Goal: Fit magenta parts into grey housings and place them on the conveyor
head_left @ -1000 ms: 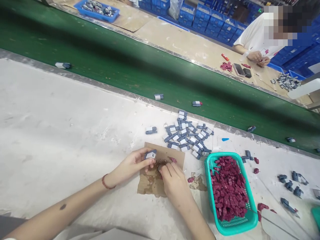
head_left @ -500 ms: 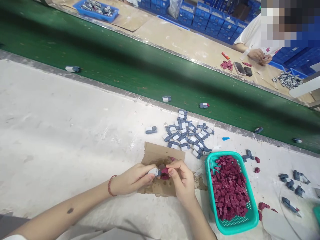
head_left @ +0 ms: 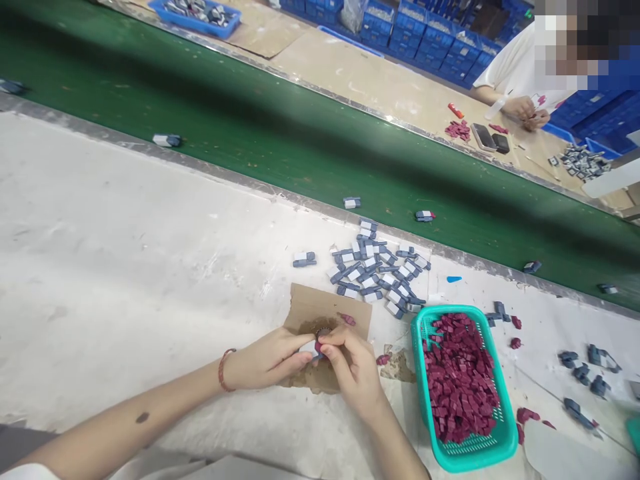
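Observation:
Over a stained piece of cardboard (head_left: 327, 303), my left hand (head_left: 273, 357) is closed on a small grey-and-white plastic part (head_left: 309, 348). My right hand (head_left: 353, 367) pinches a small dark red plastic piece (head_left: 319, 347) against the end of that part; the fingertips cover most of it. Just behind the fingers, a round dark toothed object (head_left: 324, 331) is partly hidden. One loose red piece (head_left: 347, 319) lies on the cardboard, another beside it. Beyond the cardboard is a pile of grey-and-white parts (head_left: 370, 267). A green basket (head_left: 507, 427) full of red pieces stands right of my right hand.
A green conveyor belt (head_left: 250, 140) runs across beyond the table, with several grey-and-white parts on it. Loose dark grey parts (head_left: 580, 373) lie right of the basket. Across the belt, a co-worker's hands (head_left: 527, 110) are at another table. A blue tray (head_left: 200, 19) holds more parts.
My right hand has moved left and brought the red piece against the grey-and-white part. The parts on the belt have shifted right.

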Demonstrator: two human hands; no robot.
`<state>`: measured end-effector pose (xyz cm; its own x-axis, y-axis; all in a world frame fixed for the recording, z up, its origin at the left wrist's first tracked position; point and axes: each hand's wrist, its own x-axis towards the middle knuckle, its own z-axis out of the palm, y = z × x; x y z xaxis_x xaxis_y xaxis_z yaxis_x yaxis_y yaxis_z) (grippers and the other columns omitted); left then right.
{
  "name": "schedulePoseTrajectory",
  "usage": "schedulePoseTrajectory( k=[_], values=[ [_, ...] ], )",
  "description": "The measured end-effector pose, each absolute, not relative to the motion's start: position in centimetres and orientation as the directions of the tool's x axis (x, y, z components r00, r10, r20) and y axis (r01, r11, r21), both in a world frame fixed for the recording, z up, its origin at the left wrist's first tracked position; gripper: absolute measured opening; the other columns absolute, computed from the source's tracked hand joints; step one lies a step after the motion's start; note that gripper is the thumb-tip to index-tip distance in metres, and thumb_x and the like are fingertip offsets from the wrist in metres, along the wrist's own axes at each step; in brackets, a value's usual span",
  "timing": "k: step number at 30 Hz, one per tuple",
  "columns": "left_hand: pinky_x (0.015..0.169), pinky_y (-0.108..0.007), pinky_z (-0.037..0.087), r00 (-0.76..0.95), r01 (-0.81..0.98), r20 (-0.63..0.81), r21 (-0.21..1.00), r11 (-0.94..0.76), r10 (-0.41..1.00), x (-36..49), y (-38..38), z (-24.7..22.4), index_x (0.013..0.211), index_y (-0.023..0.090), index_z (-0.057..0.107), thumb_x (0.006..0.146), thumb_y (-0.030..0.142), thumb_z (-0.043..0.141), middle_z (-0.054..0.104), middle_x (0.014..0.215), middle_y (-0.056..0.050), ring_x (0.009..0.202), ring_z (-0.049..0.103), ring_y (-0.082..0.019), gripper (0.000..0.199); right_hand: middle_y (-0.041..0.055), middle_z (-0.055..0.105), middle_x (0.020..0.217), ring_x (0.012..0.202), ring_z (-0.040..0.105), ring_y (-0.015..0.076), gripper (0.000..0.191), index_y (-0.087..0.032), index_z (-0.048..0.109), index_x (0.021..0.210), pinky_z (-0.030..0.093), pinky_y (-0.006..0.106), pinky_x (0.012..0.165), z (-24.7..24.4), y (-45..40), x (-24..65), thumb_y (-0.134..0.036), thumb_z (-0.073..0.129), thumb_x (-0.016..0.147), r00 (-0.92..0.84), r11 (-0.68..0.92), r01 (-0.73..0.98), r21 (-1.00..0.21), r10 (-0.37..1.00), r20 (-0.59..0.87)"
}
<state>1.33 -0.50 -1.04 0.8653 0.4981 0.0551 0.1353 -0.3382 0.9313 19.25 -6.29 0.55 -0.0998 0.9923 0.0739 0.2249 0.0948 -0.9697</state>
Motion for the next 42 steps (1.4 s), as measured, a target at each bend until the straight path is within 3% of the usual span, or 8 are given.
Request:
schedulePoseTrajectory(
  k=[12,17,21,26,30,33,36,42],
  values=[
    [0.062,-0.024,0.047,0.82,0.216,-0.001,0.927,-0.307,0.573,1.3,-0.9,0.2,0.097,0.018,0.062,0.097,0.035,0.037,0.069,0.079,-0.005,0.066,0.063,-0.018,0.031,0.006,0.067,0.095,0.09,0.062,0.0187,0.023,-0.022,0.062,0.107,0.05,0.03,0.079,4.4,-7.4,21.3,-0.031,0.043,0.099,-0.16,0.196,0.506,-0.84,0.978,0.131],
    [0.08,-0.029,0.051,0.641,0.392,-0.01,0.864,-0.316,0.767,0.7,2.4,1.9,0.112,0.021,0.065,0.09,0.041,0.051,0.072,0.106,-0.008,0.093,0.067,-0.025,0.033,0.0089,0.063,0.097,0.094,0.058,0.0253,0.02,-0.021,0.063,0.104,0.048,0.038,0.081,6.1,-9.0,28.5,-0.023,0.045,0.095,0.123,-0.032,0.894,-0.447,0.977,0.175],
    [0.083,-0.033,0.051,0.483,0.529,0.093,0.761,-0.374,0.871,2.0,8.9,2.1,0.111,0.02,0.065,0.084,0.049,0.055,0.069,0.111,-0.009,0.098,0.063,-0.029,0.04,0.0104,0.063,0.094,0.087,0.058,0.0273,0.021,-0.018,0.064,0.096,0.049,0.038,0.074,4.2,-9.5,32.6,-0.013,0.044,0.091,0.127,-0.12,0.989,-0.092,0.989,0.081],
    [0.09,-0.041,0.046,0.429,0.694,0.206,0.548,-0.467,0.88,5.8,17.7,0.1,0.107,0.015,0.065,0.082,0.04,0.052,0.068,0.105,-0.013,0.098,0.06,-0.031,0.037,0.0093,0.062,0.088,0.082,0.058,0.025,0.023,-0.018,0.064,0.085,0.05,0.034,0.069,2.4,-9.4,33.3,-0.004,0.046,0.086,0.13,-0.131,0.99,0.049,0.991,0.025],
    [0.098,-0.049,0.039,0.465,0.738,0.234,0.43,-0.52,0.854,9.6,20.6,-0.5,0.109,0.011,0.063,0.083,0.032,0.051,0.062,0.11,-0.018,0.111,0.051,-0.036,0.036,0.0094,0.061,0.086,0.085,0.059,0.0257,0.021,-0.019,0.061,0.076,0.051,0.035,0.07,2.7,-9.4,33.3,-0.006,0.047,0.086,0.196,-0.189,0.976,-0.104,0.978,0.065],
    [0.105,-0.05,0.031,0.543,0.676,0.235,0.447,-0.586,0.806,12.9,20.1,0.0,0.12,0.009,0.057,0.085,0.032,0.051,0.055,0.123,-0.019,0.122,0.041,-0.037,0.042,0.0086,0.065,0.088,0.084,0.062,0.0245,0.011,-0.019,0.062,0.083,0.052,0.038,0.075,3.7,-9.6,33.3,-0.017,0.052,0.087,0.297,-0.228,0.826,-0.516,0.953,0.055],
    [0.106,-0.048,0.03,0.643,0.581,0.181,0.516,-0.629,0.744,16.4,18.9,0.5,0.126,0.011,0.053,0.085,0.034,0.054,0.054,0.125,-0.017,0.122,0.042,-0.036,0.047,0.0069,0.07,0.09,0.083,0.066,0.0219,0.012,-0.02,0.063,0.089,0.054,0.036,0.075,4.8,-9.6,33.0,-0.031,0.06,0.085,0.386,-0.242,0.424,-0.873,0.92,-0.067],
    [0.105,-0.047,0.034,0.66,0.501,0.058,0.709,-0.497,0.749,20.7,18.2,0.8,0.112,0.01,0.063,0.079,0.013,0.056,0.06,0.111,-0.016,0.115,0.051,-0.034,0.034,0.0057,0.074,0.083,0.081,0.069,0.0218,0.028,-0.02,0.072,0.092,0.058,0.035,0.072,5.8,-9.5,31.5,-0.04,0.075,0.073,0.457,-0.209,-0.053,-0.976,0.864,-0.21]
  ],
)
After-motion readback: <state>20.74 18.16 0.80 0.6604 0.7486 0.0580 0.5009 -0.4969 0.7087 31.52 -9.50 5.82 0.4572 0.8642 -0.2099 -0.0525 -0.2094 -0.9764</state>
